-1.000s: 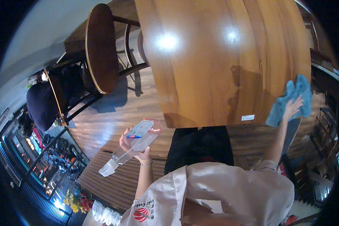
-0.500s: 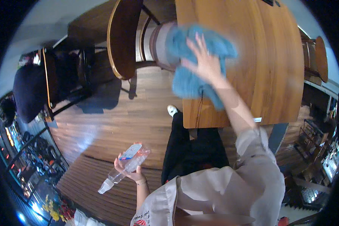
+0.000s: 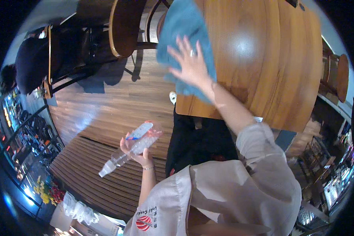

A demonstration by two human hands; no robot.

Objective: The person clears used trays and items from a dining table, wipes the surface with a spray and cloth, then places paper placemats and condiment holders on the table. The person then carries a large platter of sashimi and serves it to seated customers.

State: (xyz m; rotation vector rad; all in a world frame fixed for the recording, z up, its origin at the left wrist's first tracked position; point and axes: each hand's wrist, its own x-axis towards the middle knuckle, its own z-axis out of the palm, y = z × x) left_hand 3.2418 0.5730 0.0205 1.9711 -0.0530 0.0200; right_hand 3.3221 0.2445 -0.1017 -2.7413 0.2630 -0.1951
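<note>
A blue cloth (image 3: 181, 23) lies over the left edge of the wooden table (image 3: 263, 74), part of it hanging past that edge. On top of it my right hand (image 3: 190, 67) rests flat, fingers spread, wearing a ring. My left hand (image 3: 144, 159) is closed around a clear plastic bottle (image 3: 147, 142) with a label and a pale nozzle end. The bottle is tilted, its nozzle pointing down and left, over a striped brown bench seat (image 3: 94, 159) and apart from the table.
A wooden-backed chair (image 3: 126, 27) stands close to the table's left side, with dark chairs (image 3: 72, 51) farther left. Another chair (image 3: 342, 78) is beyond the right side. Yellow and red flowers (image 3: 47, 190) are at lower left, near a window.
My right hand and the blue cloth have swept left across the table. The whole view has shifted a little; my left hand still holds the bottle.
</note>
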